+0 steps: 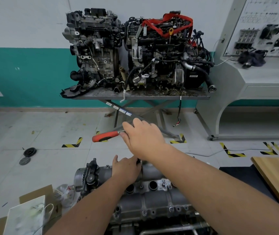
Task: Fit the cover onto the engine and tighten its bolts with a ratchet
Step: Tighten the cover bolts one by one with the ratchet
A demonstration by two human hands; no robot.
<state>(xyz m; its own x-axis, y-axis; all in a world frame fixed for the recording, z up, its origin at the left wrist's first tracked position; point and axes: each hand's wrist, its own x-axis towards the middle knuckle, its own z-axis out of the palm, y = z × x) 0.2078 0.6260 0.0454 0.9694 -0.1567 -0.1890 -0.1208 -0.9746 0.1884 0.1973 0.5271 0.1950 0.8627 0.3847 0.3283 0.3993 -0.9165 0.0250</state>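
Fingers (pixel 127 127) of the right hand (pixel 143 138) grip the ratchet (pixel 107 135) (red-handled); left hand (pixel 127 168) rests open on the cover (pixel 152 168).

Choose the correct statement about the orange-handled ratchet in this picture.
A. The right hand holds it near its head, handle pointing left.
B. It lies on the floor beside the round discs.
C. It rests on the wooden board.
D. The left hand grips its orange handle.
A: the right hand grips the ratchet at its metal end, the orange handle sticking out leftward.

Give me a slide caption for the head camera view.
Right hand works the red-handled ratchet while left hand steadies its socket end on the engine cover.
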